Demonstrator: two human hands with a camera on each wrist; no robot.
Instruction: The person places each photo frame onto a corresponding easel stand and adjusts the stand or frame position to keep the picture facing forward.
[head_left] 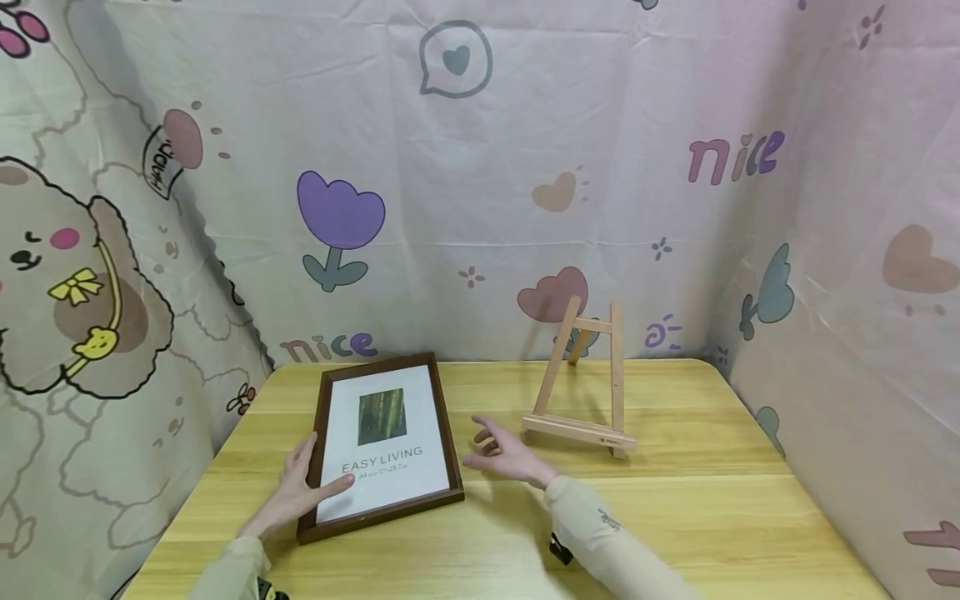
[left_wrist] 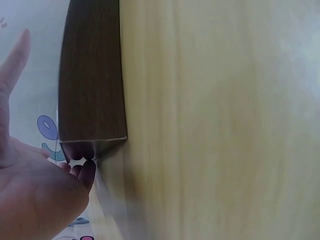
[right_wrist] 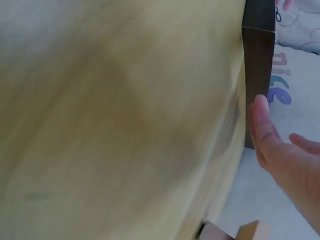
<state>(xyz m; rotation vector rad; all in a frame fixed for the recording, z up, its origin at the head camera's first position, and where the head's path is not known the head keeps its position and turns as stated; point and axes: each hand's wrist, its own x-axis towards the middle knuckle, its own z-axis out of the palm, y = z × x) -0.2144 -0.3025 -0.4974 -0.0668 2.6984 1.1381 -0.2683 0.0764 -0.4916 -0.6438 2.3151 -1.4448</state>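
A dark brown picture frame (head_left: 456, 467) lies face up on the left half of the table, slightly turned. Its white sheet (head_left: 352, 425) carries a small green forest picture and the words EASY LIVING. At the frame's left side is my left hand (head_left: 296, 487); its fingers are right at the edge, and its thumb stretches over the sheet, raised in the left wrist view. My right hand (head_left: 510, 458) is off the frame's right side with fingers loosely bent and nothing in them. To its right stands a small wooden easel (head_left: 579, 429).
The wooden table (head_left: 712, 500) reaches back to a patterned cloth (head_left: 480, 167) hanging behind it. More of this cloth hangs on the left and right. A dark band (head_left: 560, 550) shows by the right sleeve.
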